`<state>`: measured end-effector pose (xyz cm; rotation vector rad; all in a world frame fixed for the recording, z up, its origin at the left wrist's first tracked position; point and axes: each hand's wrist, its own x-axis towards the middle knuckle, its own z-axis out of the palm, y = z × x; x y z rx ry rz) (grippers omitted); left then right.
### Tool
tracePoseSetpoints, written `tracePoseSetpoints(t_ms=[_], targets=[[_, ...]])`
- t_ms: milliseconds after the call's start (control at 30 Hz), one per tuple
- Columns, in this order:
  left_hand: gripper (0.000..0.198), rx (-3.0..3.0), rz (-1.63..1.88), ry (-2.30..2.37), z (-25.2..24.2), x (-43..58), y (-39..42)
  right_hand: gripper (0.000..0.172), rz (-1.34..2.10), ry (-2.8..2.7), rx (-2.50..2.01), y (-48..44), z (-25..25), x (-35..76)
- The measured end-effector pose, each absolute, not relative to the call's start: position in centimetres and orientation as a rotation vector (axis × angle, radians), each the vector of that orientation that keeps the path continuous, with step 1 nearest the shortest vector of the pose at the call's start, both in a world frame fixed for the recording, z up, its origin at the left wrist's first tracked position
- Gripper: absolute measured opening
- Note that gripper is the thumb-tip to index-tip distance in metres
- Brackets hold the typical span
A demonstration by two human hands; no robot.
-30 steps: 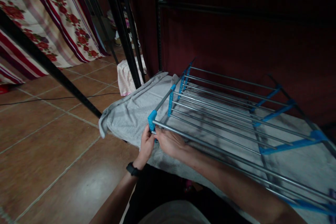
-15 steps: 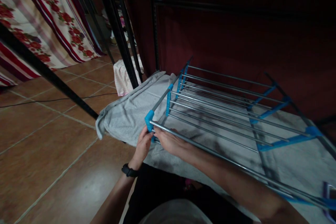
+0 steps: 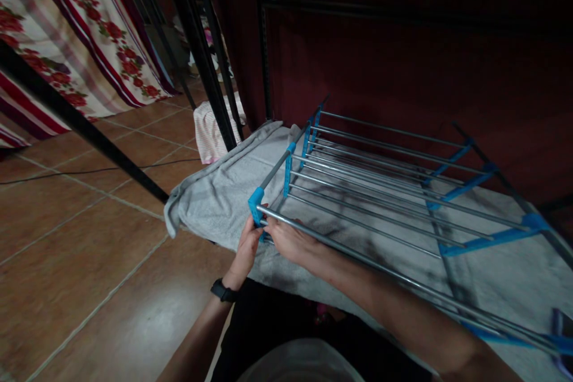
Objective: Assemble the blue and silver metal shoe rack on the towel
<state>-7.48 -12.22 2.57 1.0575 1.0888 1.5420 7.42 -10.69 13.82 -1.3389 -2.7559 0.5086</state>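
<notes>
A metal rack (image 3: 371,228) with silver bars and blue plastic joints lies on a grey blanket (image 3: 215,203). Its near left corner has a blue joint (image 3: 256,203). My left hand (image 3: 245,249), with a black band on the wrist, grips that corner from the left and below. From the right, my right hand (image 3: 286,240) reaches under the near bar, its fingers closed round the rack's lower part beside the joint. The bar and the joint partly hide the fingertips of both hands.
Black metal posts (image 3: 206,54) rise behind the blanket's left end, and another slants across the left. A striped cloth (image 3: 212,131) hangs beyond. A dark cable (image 3: 107,171) crosses the tiled floor. A flowered curtain (image 3: 89,36) is at the upper left; a dark red wall (image 3: 394,77) stands behind.
My left hand and wrist have shifted slightly to the right. The rack's near left corner has moved a few pixels right, and my right hand is almost unchanged.
</notes>
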Motion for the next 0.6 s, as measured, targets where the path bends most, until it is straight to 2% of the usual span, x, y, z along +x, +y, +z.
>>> tracePoseSetpoints(t_ms=[267, 600], targets=[[0.055, 1.064, 1.556, 1.12, 1.7, -7.4, -12.0, 0.043, 0.574, -2.731, -1.34, -10.3, 13.4, 7.4], [0.043, 1.235, 1.551, 1.24, 2.8, -6.6, -12.5, 0.045, 0.499, -2.749, -1.374, -10.7, 13.9, 7.3]])
